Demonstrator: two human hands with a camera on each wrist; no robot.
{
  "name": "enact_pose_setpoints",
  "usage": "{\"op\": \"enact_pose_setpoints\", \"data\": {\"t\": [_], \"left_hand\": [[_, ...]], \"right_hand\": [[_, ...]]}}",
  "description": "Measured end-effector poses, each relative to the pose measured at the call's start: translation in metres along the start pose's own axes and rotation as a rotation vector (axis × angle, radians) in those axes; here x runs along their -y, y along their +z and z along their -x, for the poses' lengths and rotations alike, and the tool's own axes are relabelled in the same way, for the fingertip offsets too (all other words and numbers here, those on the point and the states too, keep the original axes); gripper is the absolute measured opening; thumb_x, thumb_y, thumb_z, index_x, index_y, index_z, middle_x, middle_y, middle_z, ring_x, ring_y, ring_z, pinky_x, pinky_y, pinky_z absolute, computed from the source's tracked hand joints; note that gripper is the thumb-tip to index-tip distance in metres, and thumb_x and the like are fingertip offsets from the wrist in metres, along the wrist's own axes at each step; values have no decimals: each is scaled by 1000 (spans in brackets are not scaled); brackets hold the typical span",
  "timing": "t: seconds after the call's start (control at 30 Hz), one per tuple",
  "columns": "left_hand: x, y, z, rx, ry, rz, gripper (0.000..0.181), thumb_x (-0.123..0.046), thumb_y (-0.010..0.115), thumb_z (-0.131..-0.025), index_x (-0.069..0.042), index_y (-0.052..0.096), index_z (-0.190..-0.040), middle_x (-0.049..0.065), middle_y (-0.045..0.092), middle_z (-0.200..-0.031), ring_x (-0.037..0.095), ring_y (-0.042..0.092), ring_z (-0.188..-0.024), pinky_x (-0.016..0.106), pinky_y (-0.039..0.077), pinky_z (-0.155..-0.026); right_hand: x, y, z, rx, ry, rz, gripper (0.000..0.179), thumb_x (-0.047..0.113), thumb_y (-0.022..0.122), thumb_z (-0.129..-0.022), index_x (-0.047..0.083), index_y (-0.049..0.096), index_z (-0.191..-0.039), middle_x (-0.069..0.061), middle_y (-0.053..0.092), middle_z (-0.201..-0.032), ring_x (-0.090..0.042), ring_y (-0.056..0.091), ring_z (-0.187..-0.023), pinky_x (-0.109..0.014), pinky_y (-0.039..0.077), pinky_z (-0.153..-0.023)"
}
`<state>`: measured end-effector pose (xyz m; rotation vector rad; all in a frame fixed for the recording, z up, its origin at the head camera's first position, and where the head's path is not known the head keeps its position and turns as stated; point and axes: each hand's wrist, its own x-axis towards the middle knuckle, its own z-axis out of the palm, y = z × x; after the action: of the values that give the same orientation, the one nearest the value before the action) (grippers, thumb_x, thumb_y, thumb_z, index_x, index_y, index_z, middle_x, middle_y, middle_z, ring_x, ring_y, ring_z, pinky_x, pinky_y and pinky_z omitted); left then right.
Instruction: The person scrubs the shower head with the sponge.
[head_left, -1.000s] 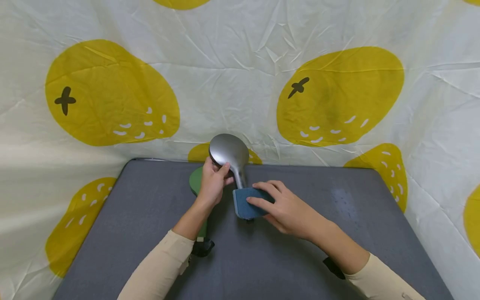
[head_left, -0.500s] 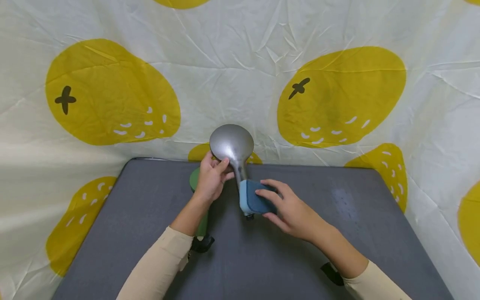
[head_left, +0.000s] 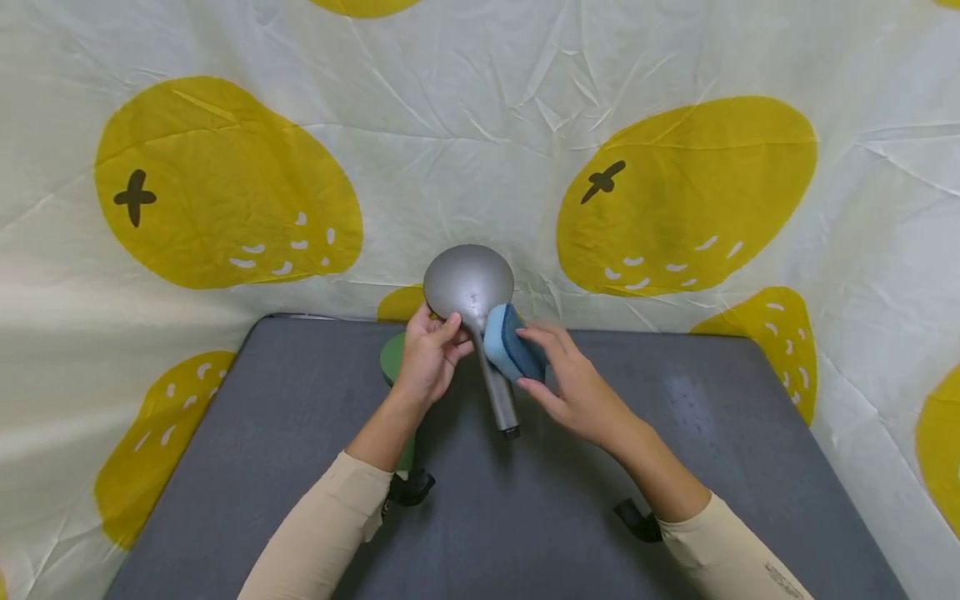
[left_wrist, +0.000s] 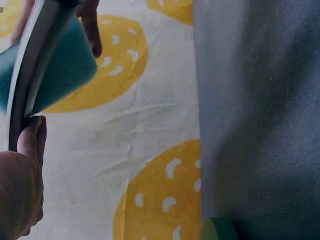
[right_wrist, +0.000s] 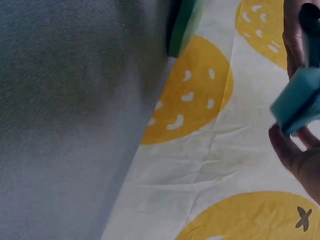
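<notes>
A grey handheld shower head [head_left: 468,283] is held up above the table, its round back facing me and its handle slanting down to a black end. My left hand [head_left: 429,354] grips it by the lower left rim near the neck, thumb on the back. With fingers and thumb, my right hand [head_left: 573,379] pinches a two-tone blue sponge [head_left: 512,343], its lighter side against the neck and upper handle. In the left wrist view the sponge [left_wrist: 70,70] shows behind the shower head [left_wrist: 35,65]. The right wrist view catches the sponge [right_wrist: 297,100] at its edge.
Partly hidden behind my left forearm, a green round-headed thing with a handle [head_left: 392,358] lies on the dark grey table [head_left: 600,533]. Behind the table hangs a white cloth [head_left: 457,167] printed with yellow fruit.
The sponge has moved up from the handle's lower end to the neck and turned its light side leftward. The shower head has risen slightly and tilted, baring its lower handle.
</notes>
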<state>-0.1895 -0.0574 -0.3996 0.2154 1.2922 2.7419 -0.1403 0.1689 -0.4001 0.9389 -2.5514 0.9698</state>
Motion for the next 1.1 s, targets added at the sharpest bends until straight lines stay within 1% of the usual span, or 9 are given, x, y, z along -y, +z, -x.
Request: {"op": "enact_pose_setpoints", "data": {"t": [0.17,0.27,0.33,0.43,0.57,0.7,0.83,0.93,1.1], "left_hand": [[-1,-3,-1,19,22,42,52,4,38,-108,1,23,-158,35,46,-148,22,77,-91,37,64,-80],[-3,-4,-2,23,39,49,53,4,37,-108,1,22,-158,37,38,-154,24,77,-96,38,64,-82],[-5,-4,-2,3,47,24,53,4,38,-108,1,22,-158,38,40,-152,22,77,-94,36,64,-81],[-7,-5,-3,-38,52,-9,51,4,40,-107,2,24,-156,37,46,-145,19,77,-89,34,64,-78],[-8,-6,-3,-75,42,-41,49,4,39,-107,2,26,-154,34,49,-139,17,76,-85,33,64,-76],[-6,-6,-3,-83,23,-76,53,4,39,-107,-1,22,-157,33,46,-143,15,74,-87,31,63,-78],[-4,-5,-3,-106,33,-140,54,3,40,-107,-3,20,-157,33,45,-145,14,71,-88,28,62,-77],[-2,-2,-2,-115,48,-186,54,3,41,-107,-4,19,-156,33,45,-147,17,70,-93,28,61,-78],[0,2,-1,-125,67,-243,53,2,42,-107,-6,19,-154,29,45,-148,17,65,-94,23,56,-72]], "right_hand": [[-3,2,18,111,23,-109,66,9,73,-96,4,38,-151,-16,46,-148,-29,55,-126,-48,59,-95],[-6,8,35,134,2,-158,66,8,73,-95,3,37,-150,-16,47,-147,-27,56,-124,-48,59,-94],[-8,12,46,130,-27,-167,65,9,73,-96,3,38,-150,-16,47,-147,-26,55,-124,-47,60,-93],[-11,18,63,96,-85,-119,60,24,72,-99,4,42,-148,-17,46,-147,-27,53,-127,-39,59,-95],[-12,22,74,-1,-199,64,53,45,61,-102,10,56,-143,-19,50,-146,-31,51,-128,-34,54,-98],[-6,17,68,-40,-316,266,45,42,66,-101,22,64,-141,-18,55,-142,-36,52,-121,-47,53,-95],[8,13,52,3,-390,431,61,31,86,-86,27,63,-143,-18,57,-139,-38,56,-113,-53,56,-89],[16,12,36,17,-397,514,72,26,94,-75,27,64,-141,-17,58,-137,-39,58,-109,-53,58,-85],[22,8,7,-10,-362,606,63,27,92,-78,24,68,-136,-19,59,-135,-40,59,-105,-53,57,-85]]}}
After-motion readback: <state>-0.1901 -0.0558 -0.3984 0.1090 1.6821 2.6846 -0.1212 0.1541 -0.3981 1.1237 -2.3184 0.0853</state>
